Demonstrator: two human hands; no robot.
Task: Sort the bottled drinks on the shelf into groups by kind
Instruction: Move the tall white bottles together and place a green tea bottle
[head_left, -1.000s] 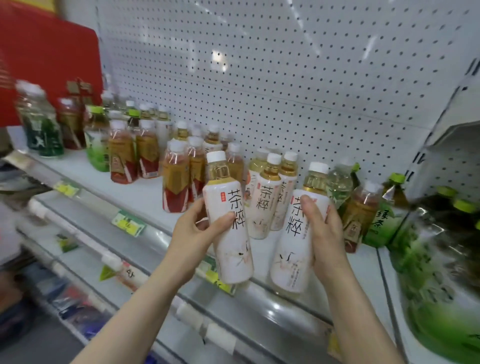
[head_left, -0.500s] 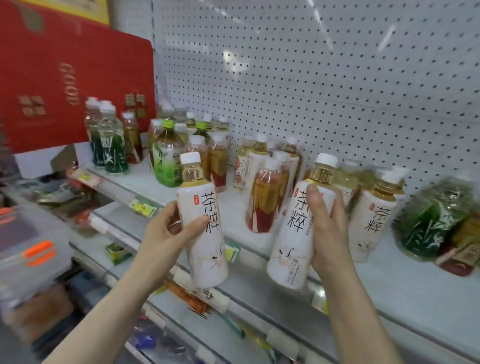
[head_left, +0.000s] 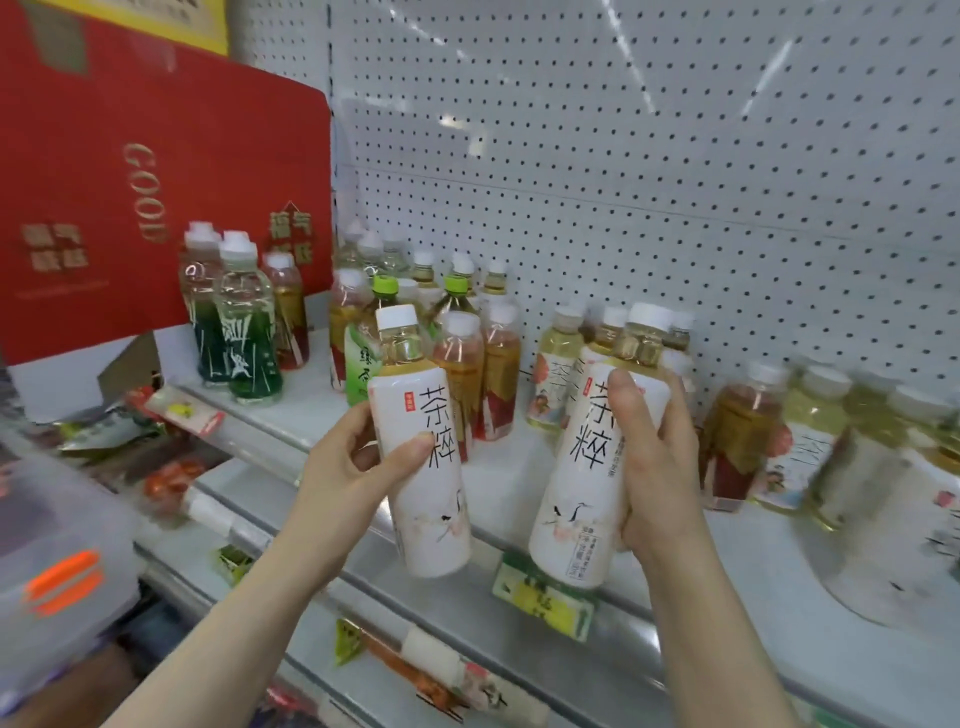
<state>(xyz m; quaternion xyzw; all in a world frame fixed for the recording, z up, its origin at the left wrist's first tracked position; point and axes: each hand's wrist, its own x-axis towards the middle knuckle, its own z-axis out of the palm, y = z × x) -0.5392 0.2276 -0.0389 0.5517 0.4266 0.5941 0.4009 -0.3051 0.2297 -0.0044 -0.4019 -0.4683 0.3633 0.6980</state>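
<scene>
Two white-sleeved tea bottles, one wrapped in my left hand (head_left: 358, 462) at 9 o'clock, its twin (head_left: 587, 467) in my right hand (head_left: 657, 457) at 3, hung off the shelf (head_left: 519, 467); crowded bottles at 12 o'clock risked toppling.
</scene>
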